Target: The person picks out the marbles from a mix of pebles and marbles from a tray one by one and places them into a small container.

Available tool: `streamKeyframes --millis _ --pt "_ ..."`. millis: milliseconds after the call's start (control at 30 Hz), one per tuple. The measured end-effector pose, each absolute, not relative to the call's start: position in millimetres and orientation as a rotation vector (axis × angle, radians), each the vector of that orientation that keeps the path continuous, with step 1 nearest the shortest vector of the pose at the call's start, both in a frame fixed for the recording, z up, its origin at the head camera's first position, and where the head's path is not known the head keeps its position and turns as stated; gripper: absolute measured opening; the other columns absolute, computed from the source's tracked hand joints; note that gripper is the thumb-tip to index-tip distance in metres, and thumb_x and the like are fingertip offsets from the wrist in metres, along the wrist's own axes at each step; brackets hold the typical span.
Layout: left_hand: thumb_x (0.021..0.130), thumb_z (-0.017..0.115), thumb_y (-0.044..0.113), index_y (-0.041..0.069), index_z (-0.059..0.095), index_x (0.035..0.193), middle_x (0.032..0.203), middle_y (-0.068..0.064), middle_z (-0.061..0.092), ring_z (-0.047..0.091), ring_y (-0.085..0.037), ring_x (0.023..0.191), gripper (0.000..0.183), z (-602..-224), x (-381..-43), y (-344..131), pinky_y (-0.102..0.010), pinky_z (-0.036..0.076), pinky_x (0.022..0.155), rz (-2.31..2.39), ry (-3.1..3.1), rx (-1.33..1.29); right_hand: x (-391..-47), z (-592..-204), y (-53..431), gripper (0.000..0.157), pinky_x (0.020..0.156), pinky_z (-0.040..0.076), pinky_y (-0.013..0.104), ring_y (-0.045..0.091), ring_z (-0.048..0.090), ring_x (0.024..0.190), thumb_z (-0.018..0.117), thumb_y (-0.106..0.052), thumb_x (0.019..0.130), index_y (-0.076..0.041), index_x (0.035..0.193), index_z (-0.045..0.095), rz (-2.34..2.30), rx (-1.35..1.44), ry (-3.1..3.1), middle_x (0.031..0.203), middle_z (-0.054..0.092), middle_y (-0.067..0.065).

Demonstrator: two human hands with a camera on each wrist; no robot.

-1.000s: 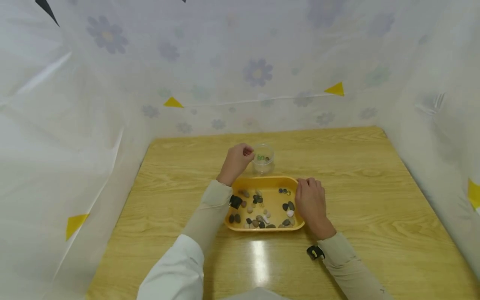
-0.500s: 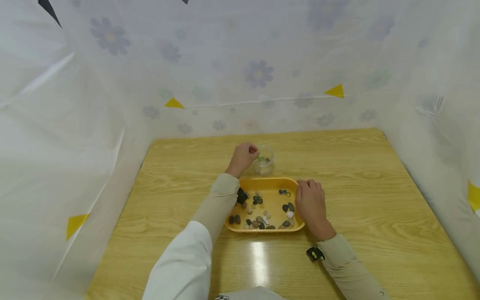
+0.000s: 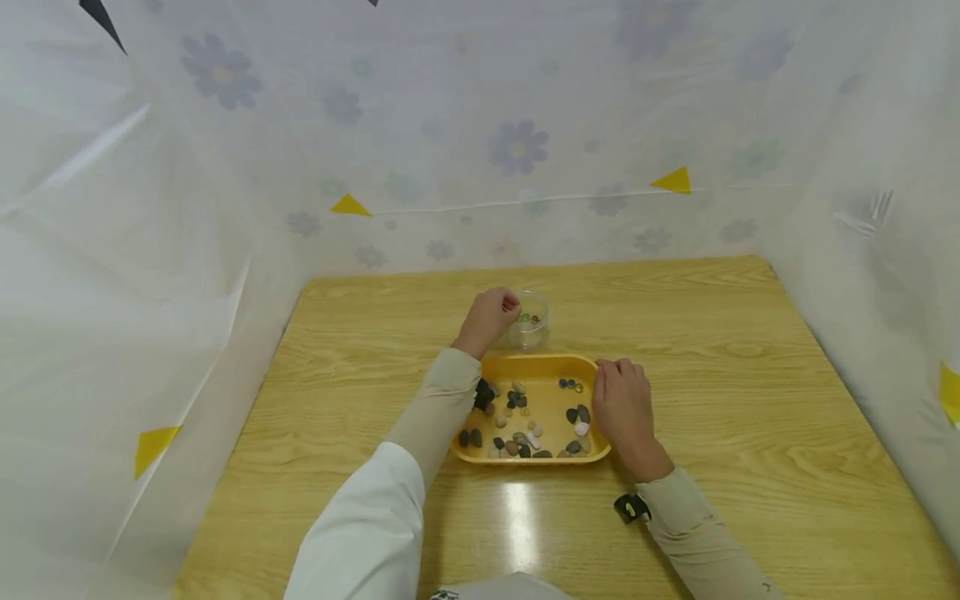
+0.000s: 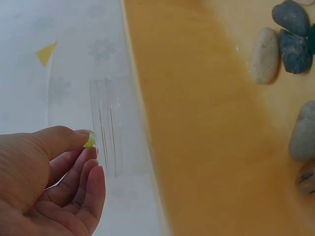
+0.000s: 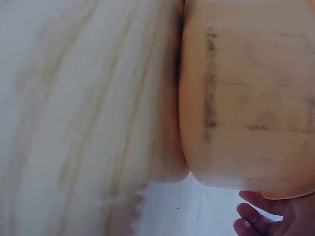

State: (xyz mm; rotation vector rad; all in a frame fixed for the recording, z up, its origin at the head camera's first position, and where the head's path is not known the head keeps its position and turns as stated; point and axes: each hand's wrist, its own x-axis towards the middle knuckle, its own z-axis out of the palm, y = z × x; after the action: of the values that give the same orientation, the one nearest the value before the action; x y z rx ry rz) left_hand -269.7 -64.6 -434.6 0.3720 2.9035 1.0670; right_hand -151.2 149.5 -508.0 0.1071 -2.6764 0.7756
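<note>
My left hand (image 3: 489, 322) is at the left side of a clear round cup (image 3: 531, 337). In the left wrist view, its thumb and index finger pinch a small yellow-green glass marble (image 4: 89, 139) beside the cup's rim. Several small green and brown marbles (image 3: 527, 318) show inside the cup. In front of it lies a yellow tray (image 3: 547, 363) with stones and several marbles in it. My right hand (image 3: 624, 410) grips the tray's right rim; in the right wrist view, its fingers (image 5: 253, 216) curl at the tray's end.
Dark, grey and pale stones (image 3: 519, 443) lie scattered over the tray floor. A small row of marbles (image 3: 571, 385) sits in its back right part. The wooden table (image 3: 720, 375) meets pale plastic sheeting (image 3: 450, 158) at the back and sides.
My left hand has shifted a little to the right, closer to the cup's rim, then stayed nearly still. The right hand has kept its place on the tray.
</note>
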Motion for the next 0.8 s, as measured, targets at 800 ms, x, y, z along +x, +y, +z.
streamKeyframes --millis 800 --pt "0.093 0.058 0.017 0.004 0.064 0.108 0.097 -0.003 0.062 0.058 -0.014 0.087 0.020 -422 -257 -69 -0.027 0.049 0.077 1.090 2.881 0.495 -153 -510 149 0.032 0.075 0.039 0.047 0.032 0.046 0.088 0.039 -0.020 0.100 0.001 0.110 0.062 0.821 0.094 -2.672 0.094 0.054 0.015"
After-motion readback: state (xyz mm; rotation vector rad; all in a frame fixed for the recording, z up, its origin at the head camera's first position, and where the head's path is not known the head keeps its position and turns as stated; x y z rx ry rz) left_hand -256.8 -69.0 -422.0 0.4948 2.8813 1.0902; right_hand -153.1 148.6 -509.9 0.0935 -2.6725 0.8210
